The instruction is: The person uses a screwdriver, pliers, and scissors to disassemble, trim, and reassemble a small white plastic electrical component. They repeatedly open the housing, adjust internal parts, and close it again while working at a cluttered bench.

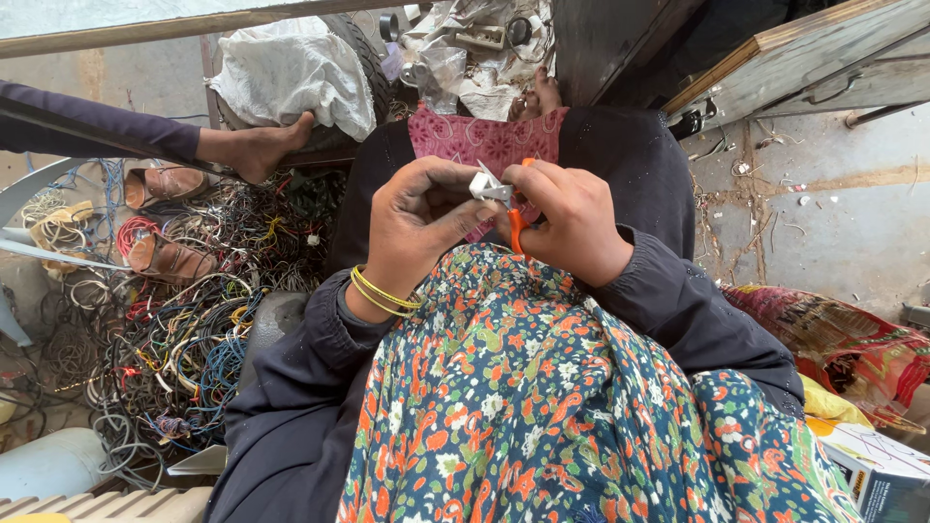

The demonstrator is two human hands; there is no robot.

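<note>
Dusty concrete floor (852, 223) fills the right of my head view, cracked and strewn with small scraps, while a big tangle of coloured wires (184, 320) — red, blue, yellow, black, white — spreads over the ground on the left.

My left hand (417, 228) is raised in front of the chest, fingers curled inward, thumb and forefinger pinching a small white plastic piece (487, 186). Two thin yellow bangles (380, 294) circle that wrist. My right hand (572, 221) sits just beside it, knuckles up, closed around an orange-handled tool (518, 230); only a strip of orange shows between the fingers and again above the knuckles, so I cannot tell what kind of tool it is. The white piece looks angular and pale grey-white, held between the two hands just above my lap, touching the fingertips of both.

Below the hands lies a floral garment (542, 407) — dark blue-green with orange and white flowers — framed by dark sleeves (291, 387). A pink patterned cloth (484, 140) shows beyond the hands.

Across the upper left, another person's bare foot (262, 145) and dark trouser leg reach in beside a white sack (291, 73). Two brown sandals (165, 218) lie among the wires. A weathered wooden board (804, 58) leans at the upper right, and a red and yellow printed cloth (843, 339) lies bunched at the right edge.
</note>
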